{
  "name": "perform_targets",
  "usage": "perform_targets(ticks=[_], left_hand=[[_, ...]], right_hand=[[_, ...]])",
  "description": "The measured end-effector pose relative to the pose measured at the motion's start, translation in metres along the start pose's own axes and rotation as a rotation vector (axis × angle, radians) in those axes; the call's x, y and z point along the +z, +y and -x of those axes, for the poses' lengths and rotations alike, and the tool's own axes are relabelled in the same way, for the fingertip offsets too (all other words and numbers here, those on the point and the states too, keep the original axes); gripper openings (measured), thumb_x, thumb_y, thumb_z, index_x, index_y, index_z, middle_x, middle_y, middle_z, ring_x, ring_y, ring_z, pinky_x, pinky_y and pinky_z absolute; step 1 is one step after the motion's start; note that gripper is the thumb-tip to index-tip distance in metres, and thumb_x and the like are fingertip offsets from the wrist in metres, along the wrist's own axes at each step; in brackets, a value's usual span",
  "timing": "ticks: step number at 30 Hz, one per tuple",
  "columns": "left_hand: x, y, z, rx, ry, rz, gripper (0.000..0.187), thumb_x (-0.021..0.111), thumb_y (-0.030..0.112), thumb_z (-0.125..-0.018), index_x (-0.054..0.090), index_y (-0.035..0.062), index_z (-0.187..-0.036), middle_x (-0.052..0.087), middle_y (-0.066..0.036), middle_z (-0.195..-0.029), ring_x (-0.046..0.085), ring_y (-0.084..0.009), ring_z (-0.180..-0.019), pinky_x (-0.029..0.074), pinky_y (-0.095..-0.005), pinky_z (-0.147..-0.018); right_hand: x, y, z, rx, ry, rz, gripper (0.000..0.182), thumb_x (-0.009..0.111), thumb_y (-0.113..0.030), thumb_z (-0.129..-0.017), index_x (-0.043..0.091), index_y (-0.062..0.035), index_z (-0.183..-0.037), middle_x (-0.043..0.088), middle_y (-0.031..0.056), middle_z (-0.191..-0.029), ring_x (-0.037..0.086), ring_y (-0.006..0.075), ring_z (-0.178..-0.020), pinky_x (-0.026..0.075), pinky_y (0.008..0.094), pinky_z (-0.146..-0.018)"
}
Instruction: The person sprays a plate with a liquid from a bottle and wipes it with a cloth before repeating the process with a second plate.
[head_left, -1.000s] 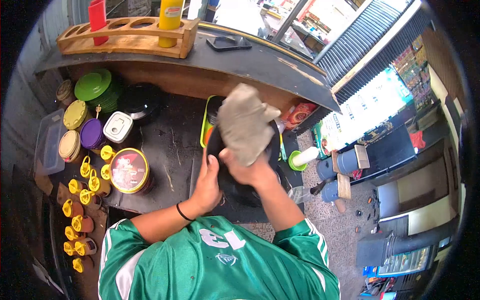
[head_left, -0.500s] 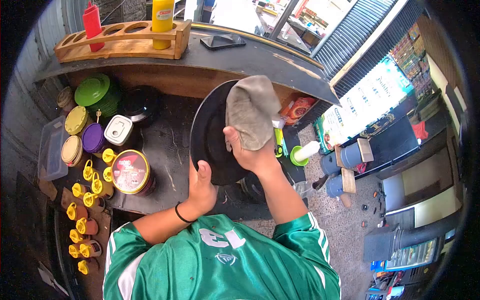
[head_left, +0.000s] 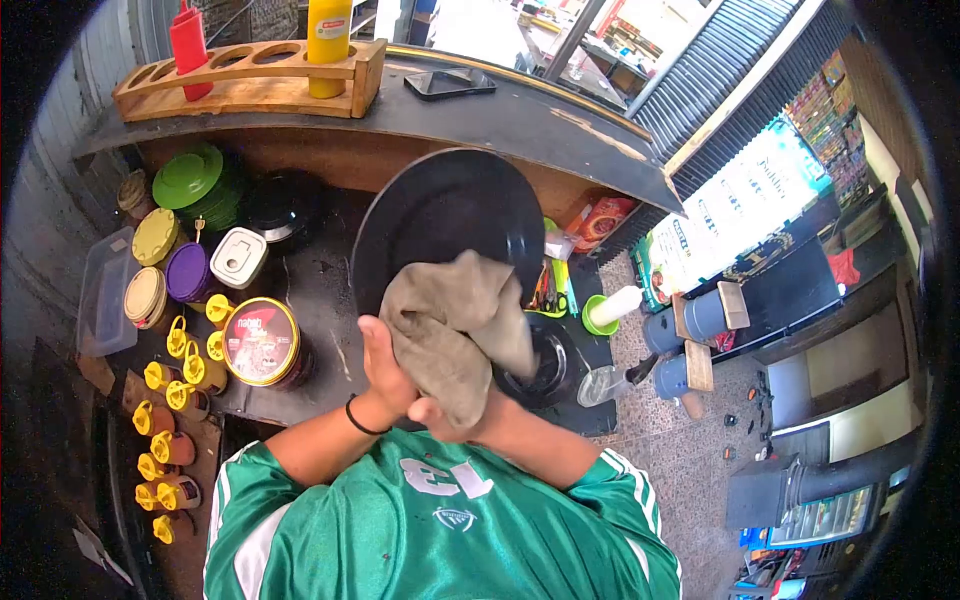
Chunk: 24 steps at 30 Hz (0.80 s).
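A round black plate [head_left: 450,205] is held up in front of my chest, its face toward me. My left hand [head_left: 386,368] grips its lower left rim, thumb up along the edge. A grey-brown cloth [head_left: 445,325] lies bunched over the lower part of the plate. At the cloth's lower end is my right hand [head_left: 455,420], closed on it, with most fingers hidden beneath the folds. Another black plate [head_left: 548,365] rests on the counter behind, at the right.
Yellow-capped bottles [head_left: 188,400], a round nabati tub [head_left: 262,342] and green plates [head_left: 190,178] stand at the left. A wooden rack [head_left: 240,78] with squeeze bottles and a phone [head_left: 450,84] are on the upper shelf. A green cup [head_left: 600,315] stands right.
My right hand and the cloth have moved down from the plate's upper right to its lower edge. The plate now shows more of its face, and the black plate behind is more visible.
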<state>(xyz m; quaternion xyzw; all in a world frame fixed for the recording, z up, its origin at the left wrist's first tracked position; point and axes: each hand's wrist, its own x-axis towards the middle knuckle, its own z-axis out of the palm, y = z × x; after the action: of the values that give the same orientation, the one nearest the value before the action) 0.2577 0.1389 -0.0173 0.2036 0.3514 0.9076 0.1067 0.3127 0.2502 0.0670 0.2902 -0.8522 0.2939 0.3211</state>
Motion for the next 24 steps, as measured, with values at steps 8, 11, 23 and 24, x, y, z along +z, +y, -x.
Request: perform_targets(ticks=[8, 11, 23, 24], left_hand=[[0.038, 0.009, 0.011, 0.175, 0.100, -0.199, 0.070, 0.044, 0.053, -0.108, 0.037, -0.0015, -0.152, 0.053, -0.017, -0.146, 0.057, -0.0265, -0.131, 0.047, -0.0429, -0.111], [0.033, 0.020, 0.003, 0.031, 0.082, 0.036, 0.066, 0.048, 0.049, -0.108, 0.039, -0.0001, -0.151, 0.055, -0.016, -0.145, 0.058, -0.0263, -0.131, 0.047, -0.0433, -0.110], [0.025, 0.034, -0.041, -0.221, 0.200, 0.232, 0.056, 0.049, 0.049, -0.108, 0.052, 0.0053, -0.142, 0.063, -0.014, -0.137, 0.065, -0.0305, -0.121, 0.053, -0.0492, -0.104], [0.028, 0.029, -0.043, -0.242, 0.265, 0.249, 0.057, 0.050, 0.051, -0.107, 0.052, 0.0060, -0.143, 0.063, -0.014, -0.137, 0.065, -0.0306, -0.121, 0.052, -0.0497, -0.105]], right_hand=[[-0.050, 0.071, -0.027, 0.186, 0.019, 0.531, 0.087, 0.064, -0.064, -0.093, 0.049, 0.0044, -0.146, 0.050, 0.0235, -0.147, 0.042, 0.0430, -0.142, 0.027, 0.0516, -0.121], [-0.043, 0.083, -0.016, 0.302, 0.384, 0.220, 0.061, 0.063, -0.047, -0.099, 0.061, 0.0031, -0.133, 0.062, 0.0208, -0.135, 0.056, 0.0418, -0.128, 0.036, 0.0478, -0.116], [-0.069, 0.071, 0.017, 0.661, 0.737, -0.868, 0.056, 0.054, -0.033, -0.103, 0.049, 0.0060, -0.144, 0.060, 0.0179, -0.140, 0.059, 0.0277, -0.129, 0.044, 0.0421, -0.114], [-0.063, 0.060, 0.010, 0.663, 0.651, -0.701, 0.058, 0.056, -0.028, -0.101, 0.046, 0.0060, -0.146, 0.058, 0.0183, -0.142, 0.058, 0.0283, -0.130, 0.043, 0.0427, -0.115]])
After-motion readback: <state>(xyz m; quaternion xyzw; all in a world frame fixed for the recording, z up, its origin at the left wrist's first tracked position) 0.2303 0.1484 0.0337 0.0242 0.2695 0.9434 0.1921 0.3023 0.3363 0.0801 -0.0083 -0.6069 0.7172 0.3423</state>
